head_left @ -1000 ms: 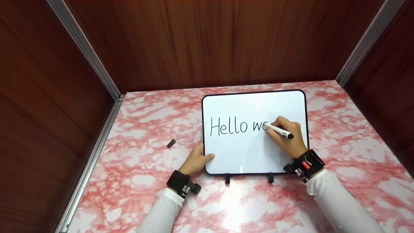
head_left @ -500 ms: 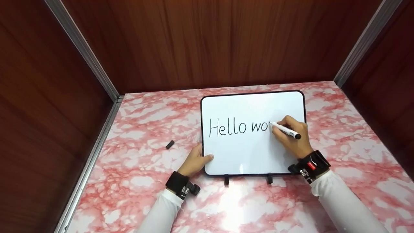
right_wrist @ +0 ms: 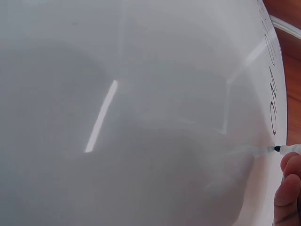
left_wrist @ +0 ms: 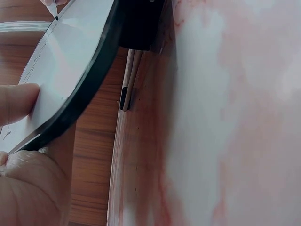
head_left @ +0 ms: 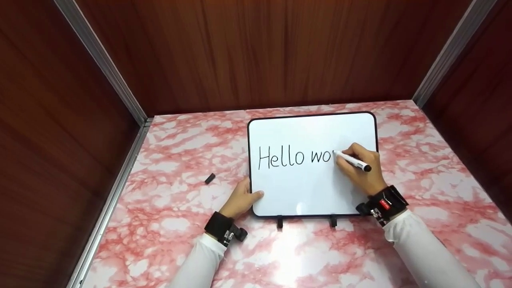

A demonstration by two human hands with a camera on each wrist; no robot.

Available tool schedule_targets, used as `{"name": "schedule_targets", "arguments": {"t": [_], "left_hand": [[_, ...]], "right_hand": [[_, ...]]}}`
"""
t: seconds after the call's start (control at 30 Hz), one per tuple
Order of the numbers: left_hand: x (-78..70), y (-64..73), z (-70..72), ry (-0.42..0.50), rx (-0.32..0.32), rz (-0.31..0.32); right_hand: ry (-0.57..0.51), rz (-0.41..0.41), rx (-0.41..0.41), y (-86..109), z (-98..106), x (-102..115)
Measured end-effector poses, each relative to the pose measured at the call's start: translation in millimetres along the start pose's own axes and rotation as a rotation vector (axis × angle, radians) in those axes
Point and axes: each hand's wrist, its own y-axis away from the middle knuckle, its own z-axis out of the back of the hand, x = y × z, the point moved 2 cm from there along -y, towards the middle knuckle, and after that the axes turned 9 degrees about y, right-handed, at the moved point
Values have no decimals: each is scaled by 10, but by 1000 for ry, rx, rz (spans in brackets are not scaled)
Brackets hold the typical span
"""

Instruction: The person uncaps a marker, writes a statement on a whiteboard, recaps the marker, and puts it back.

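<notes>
I see the right hand (head_left: 366,171), pinching the pen (head_left: 352,160), shifted rightward along the board (head_left: 296,188) ("o" (head_left: 327,161) done); left hand (head_left: 239,199) grips its left side.

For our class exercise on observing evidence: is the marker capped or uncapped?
Uncapped: the marker shows its bare dark tip at the whiteboard, while a small black piece, probably its cap, lies on the table.

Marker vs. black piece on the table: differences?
The marker is white with a black end; the black piece looks dark all over. The marker is long, the black piece short. The marker is held in the right grip, tip at the whiteboard; the black piece lies loose on the table. Both have black on them.
</notes>
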Motion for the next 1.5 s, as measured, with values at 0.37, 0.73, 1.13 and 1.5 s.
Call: {"name": "schedule_targets", "arguments": {"t": [0.37, 0.73, 1.13, 1.5], "left_hand": [[-186, 67, -67, -41, 18, -2], [-309, 119, -111, -41, 17, -2], [-123, 46, -38, -31, 8, 17], [-30, 14, -23, 11, 10, 2]], "right_hand": [[24, -25, 8, 41, -7, -21], [-6, -23, 22, 90, -5, 22], [5, -3, 14, 147, -9, 36], [17, 7, 3, 128, 4, 49]]}}
